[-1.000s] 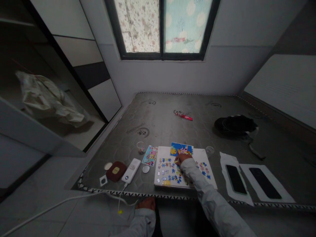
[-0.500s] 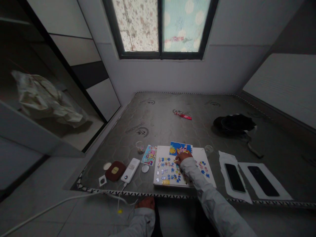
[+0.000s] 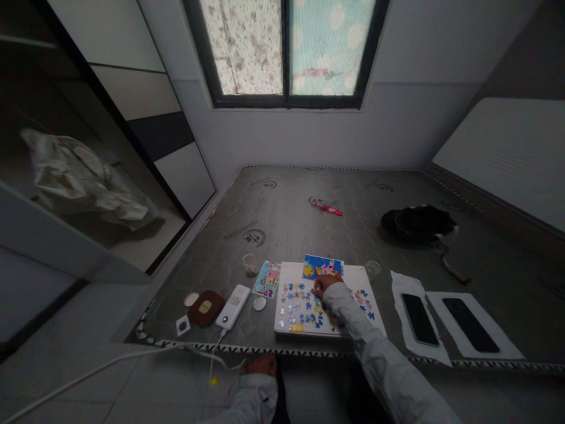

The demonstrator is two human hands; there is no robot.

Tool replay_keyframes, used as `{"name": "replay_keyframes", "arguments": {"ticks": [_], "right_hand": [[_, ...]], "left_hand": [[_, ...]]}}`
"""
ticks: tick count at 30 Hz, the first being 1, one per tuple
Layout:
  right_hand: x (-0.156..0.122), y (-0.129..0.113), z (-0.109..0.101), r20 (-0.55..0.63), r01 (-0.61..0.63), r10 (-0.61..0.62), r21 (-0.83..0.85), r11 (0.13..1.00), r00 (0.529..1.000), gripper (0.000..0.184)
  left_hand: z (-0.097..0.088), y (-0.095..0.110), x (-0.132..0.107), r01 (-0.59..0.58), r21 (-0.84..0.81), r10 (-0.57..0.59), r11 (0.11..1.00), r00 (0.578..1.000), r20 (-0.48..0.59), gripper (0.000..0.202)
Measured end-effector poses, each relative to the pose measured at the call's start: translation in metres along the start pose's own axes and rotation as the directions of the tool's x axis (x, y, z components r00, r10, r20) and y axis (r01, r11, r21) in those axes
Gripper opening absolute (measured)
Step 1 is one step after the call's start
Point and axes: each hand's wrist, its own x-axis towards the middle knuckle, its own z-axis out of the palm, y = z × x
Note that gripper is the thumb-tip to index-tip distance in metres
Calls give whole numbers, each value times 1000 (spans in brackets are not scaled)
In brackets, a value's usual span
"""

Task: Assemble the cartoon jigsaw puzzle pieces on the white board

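Observation:
My right hand (image 3: 327, 284) reaches over a white board (image 3: 289, 271), fingers pinched together at a small jigsaw piece among the others. The piece itself is mostly covered by the fingertips. Loose jigsaw pieces (image 3: 295, 307), blue, yellow and pale, lie in rough rows on the board. Just beyond the hand, a blue cartoon picture card (image 3: 312, 265) lies at the board's far edge, partly covered by the fingers. Below the table's near edge rests my left hand (image 3: 263, 364), apart from the board; its fingers are mostly hidden.
Left of the board are a pink cartoon card (image 3: 267, 279), a clear cup (image 3: 250, 265), a white power bank (image 3: 233, 306) with cable and a brown case (image 3: 206, 308). Two phones (image 3: 420, 318) lie right. Farther back are a black cap (image 3: 418, 222) and a red packet (image 3: 327, 208).
The right hand has stayed at nearly the same spot, its fingers shifting only slightly at the pieces. My left hand has not moved. The whole view has dropped very slightly.

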Motion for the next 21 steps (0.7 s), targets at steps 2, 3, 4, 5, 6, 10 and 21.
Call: {"name": "replay_keyframes", "arguments": {"ticks": [2, 3, 4, 5, 6, 10, 21], "right_hand": [[-3, -2, -1, -6, -3, 3, 15, 1000, 1000, 13], [-4, -3, -2, -12, -4, 4, 22, 1000, 1000, 13], [-6, -4, -3, -22, -4, 5, 30, 1000, 1000, 12], [-8, -4, -5, -37, -4, 6, 39, 999, 999, 12], [-11, -3, -6, -57, -5, 8, 47, 999, 998, 13], [-28, 12, -16, -164, -26, 39, 81, 996, 986, 16], [-107, 89, -6, -143, -124, 152, 187, 974, 978, 23]], "left_hand": [[2, 0, 1, 21, -23, -22, 1000, 999, -32, 31], [3, 1, 2, 28, -29, -29, 999, 999, -36, 31], [4, 1, 2, 32, -29, -33, 999, 999, -28, 31], [5, 1, 3, 36, -27, -36, 999, 999, -21, 31], [5, 1, 4, 37, -25, -38, 999, 999, -16, 30], [8, -1, 6, 23, -26, -24, 999, 999, -31, 29], [20, -4, 13, 23, 27, -20, 999, 995, -101, 28]]}}
